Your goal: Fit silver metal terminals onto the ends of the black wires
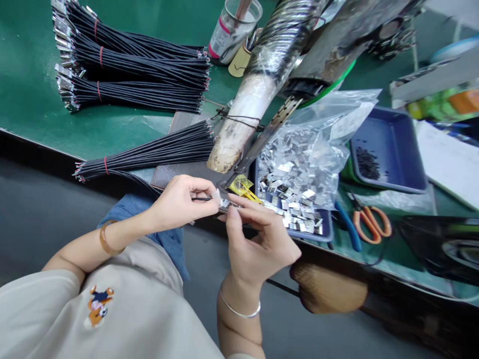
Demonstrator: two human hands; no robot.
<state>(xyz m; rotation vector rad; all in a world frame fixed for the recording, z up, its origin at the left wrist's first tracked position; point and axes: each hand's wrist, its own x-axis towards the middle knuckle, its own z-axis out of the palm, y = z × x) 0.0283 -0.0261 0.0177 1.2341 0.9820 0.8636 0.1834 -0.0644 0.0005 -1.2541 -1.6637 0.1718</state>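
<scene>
Evidently, your left hand [183, 203] clamps a black cable [201, 199] and your right hand [258, 234] pinches a metal connector shell [224, 203] near the blue parts tray [312, 235]; a loose grip could let the shell slip or tilt. The label [220, 39] on the plastic cup [247, 27] is too small to read.

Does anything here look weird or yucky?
Yes, the white pipe slanting down beyond the left hand and right hand looks odd. Its lower end is stained brown, and a dark cord is tied around it. I can't tell if the small piece at the fingertips is damaged; the fingers partly hide it.
</scene>
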